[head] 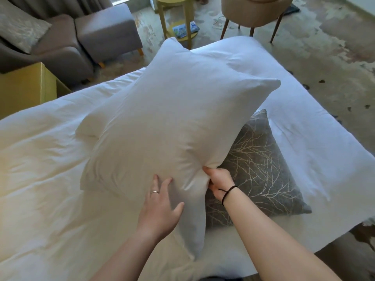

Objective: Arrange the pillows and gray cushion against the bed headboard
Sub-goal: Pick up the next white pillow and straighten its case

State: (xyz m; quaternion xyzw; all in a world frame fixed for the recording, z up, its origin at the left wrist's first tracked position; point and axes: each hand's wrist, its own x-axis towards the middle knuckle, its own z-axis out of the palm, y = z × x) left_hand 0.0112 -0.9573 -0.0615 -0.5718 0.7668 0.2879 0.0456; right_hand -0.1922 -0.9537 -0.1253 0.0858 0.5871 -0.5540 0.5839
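Views: one only, a wide-angle head camera; no second view shares the scene.
Position: above the near edge of the bed (50, 159), at the person's head height.
Direction: forward and steeply down, across the bed toward the floor (316, 57) beyond.
Nearness: close; both forearms enter from the bottom edge, and the hands sit low of centre.
Far field: a sofa (60, 47) at top left, a chair (255, 13) at top right.
Distortion: straight edges bow toward the frame's borders.
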